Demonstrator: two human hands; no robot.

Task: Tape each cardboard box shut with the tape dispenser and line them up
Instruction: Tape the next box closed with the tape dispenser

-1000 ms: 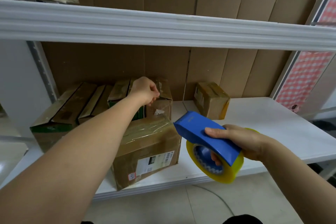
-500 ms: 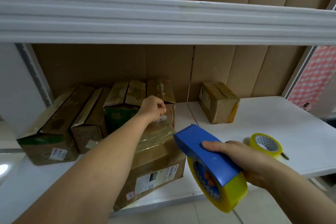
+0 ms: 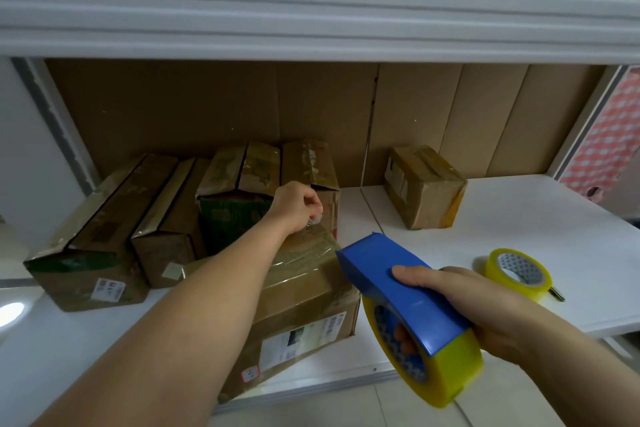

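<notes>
My right hand [image 3: 460,308] grips the blue tape dispenser [image 3: 408,308] with its yellow roll, held in the air off the shelf's front edge. My left hand [image 3: 298,206] reaches over a large taped cardboard box [image 3: 311,302] at the shelf front, its fingers curled at the box's far top edge, pinching what looks like a bit of clear tape. Behind it a row of cardboard boxes [image 3: 156,218] stands against the back wall. A small taped box [image 3: 424,185] sits apart to the right.
A spare yellow tape roll [image 3: 517,272] lies on the white shelf [image 3: 540,229] at the right, a small dark object beside it. The upper shelf's white edge [image 3: 311,3] hangs low overhead. A red checked cloth [image 3: 609,142] shows at the far right.
The view has dropped and come closer. My left hand drew back from the rear boxes to the front box's far edge. The spare tape roll came into sight behind my right hand.
</notes>
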